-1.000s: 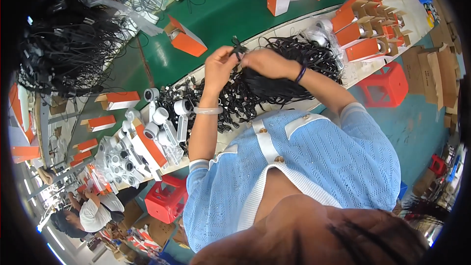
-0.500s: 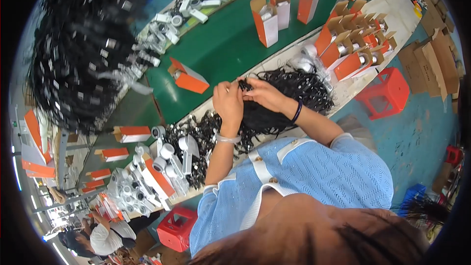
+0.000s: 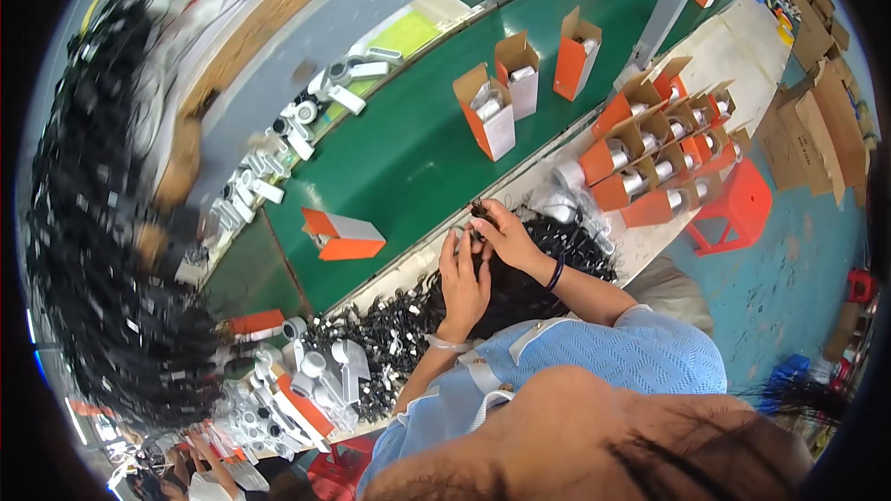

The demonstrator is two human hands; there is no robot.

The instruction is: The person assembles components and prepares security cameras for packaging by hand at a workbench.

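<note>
My right hand (image 3: pixel 509 239) pinches a small bunch of black cable (image 3: pixel 479 213) between thumb and fingers, above the white bench edge. My left hand (image 3: pixel 464 283) is just beside it, fingers stretched upward and slightly apart, close to the bunch; whether they touch it I cannot tell. Under and around both hands spreads a heap of black cables (image 3: pixel 399 329) with small silver and white ends. White handheld devices (image 3: pixel 320 376) with round heads lie to the left of this heap. Right of my hands are clear plastic bags (image 3: pixel 561 195) around white parts.
An orange-and-white carton (image 3: pixel 342 235) lies on the green belt (image 3: pixel 399 158); open cartons (image 3: pixel 487 116) stand farther back. Packed cartons (image 3: pixel 664 153) fill the right bench. A large dark mass of cables (image 3: pixel 111 250) blocks the left side. A red stool (image 3: pixel 733 213) stands at right.
My left fingers have loosened and straightened away from the bunch, while my right hand keeps its pinch. The view has shifted, so hands and bench appear lower.
</note>
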